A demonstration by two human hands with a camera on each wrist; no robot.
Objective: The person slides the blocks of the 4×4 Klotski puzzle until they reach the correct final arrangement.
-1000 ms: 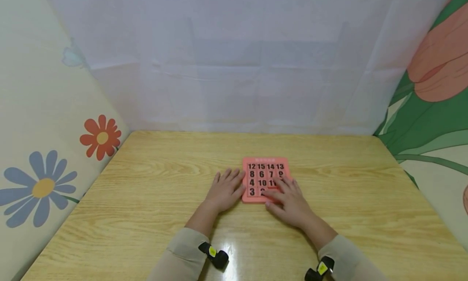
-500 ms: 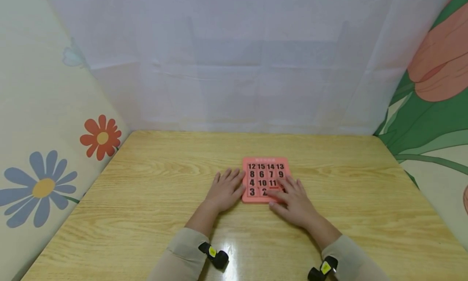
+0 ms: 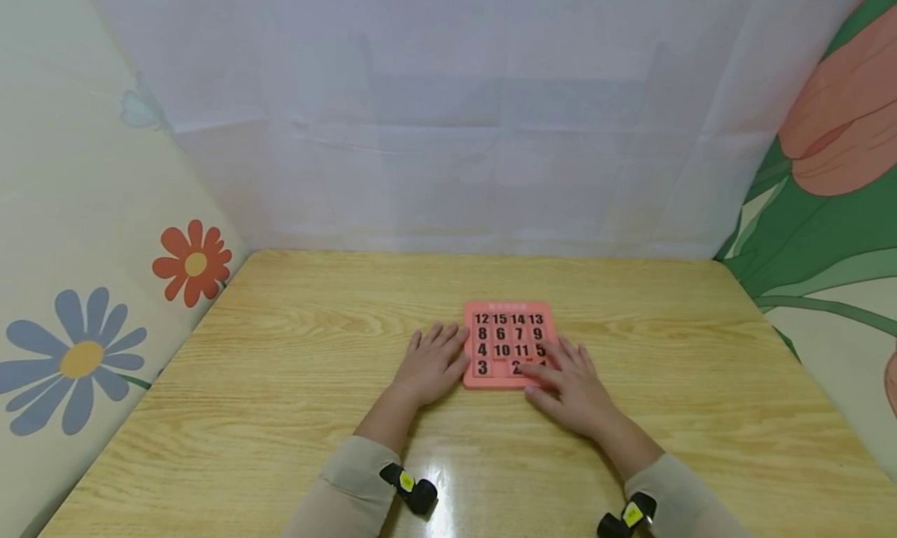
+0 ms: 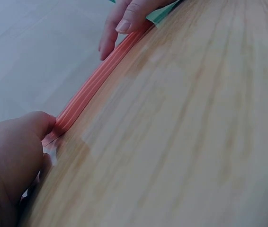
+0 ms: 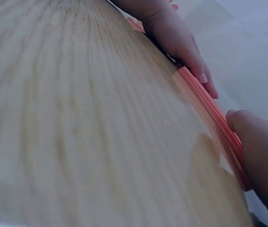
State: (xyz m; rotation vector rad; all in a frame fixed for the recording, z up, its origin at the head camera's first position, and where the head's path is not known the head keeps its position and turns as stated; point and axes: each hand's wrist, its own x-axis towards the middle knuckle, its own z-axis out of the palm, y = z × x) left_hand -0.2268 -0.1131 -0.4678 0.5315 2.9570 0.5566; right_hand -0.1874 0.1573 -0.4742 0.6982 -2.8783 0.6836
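A pink sliding number puzzle [image 3: 508, 382] lies flat on the table, its tiles marked with black numbers. My left hand [image 3: 429, 368] rests along its left side with fingers extended; the thumb [image 4: 43, 122] touches the frame's edge in the left wrist view. Over the puzzle's lower right corner is my right hand [image 3: 571, 390]. One of its fingertips lies on the tile marked 2 [image 3: 516, 367] in the bottom row, and a gap separates that tile from the 3 tile [image 3: 482, 367]. The fingers partly cover the tiles at the lower right.
The wooden table [image 3: 315, 320] runs back to a white cloth [image 3: 448, 133]. Flower-patterned panels stand at the left [image 3: 42, 211] and right [image 3: 827, 234]. Each sleeve cuff carries a black wrist camera, one on the left [image 3: 420, 495] and one on the right [image 3: 627, 517].
The right hand has moved slightly to the right, and the 2 tile has slid right with it, opening a gap beside the 3. The left hand has stayed in place.
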